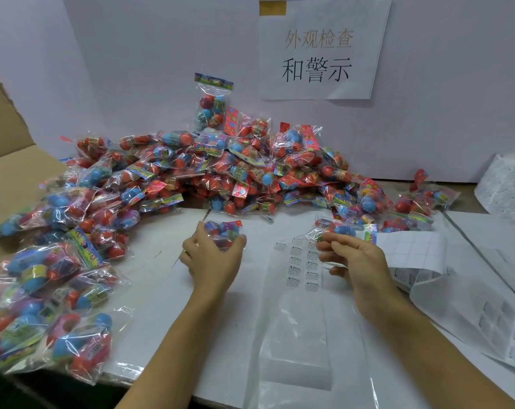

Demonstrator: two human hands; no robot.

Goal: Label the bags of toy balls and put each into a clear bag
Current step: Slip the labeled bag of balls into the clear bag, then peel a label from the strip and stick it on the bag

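the left hand (213,255) grips a bag of toy balls (222,231); the warning stickers (302,268) lie just to its right, nearer the right hand (352,261), whose curled fingers pinch another ball bag (343,230).

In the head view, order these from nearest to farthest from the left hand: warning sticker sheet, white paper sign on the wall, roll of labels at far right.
1. Warning sticker sheet, just right of the left hand.
2. White paper sign, up on the wall.
3. Roll of labels, far right edge.

Two bare forearms are seen, ending in the left hand (213,258) and the right hand (352,261). No sleeves, gloves, rings or watch are worn; the fingernails are kept short and unpainted.
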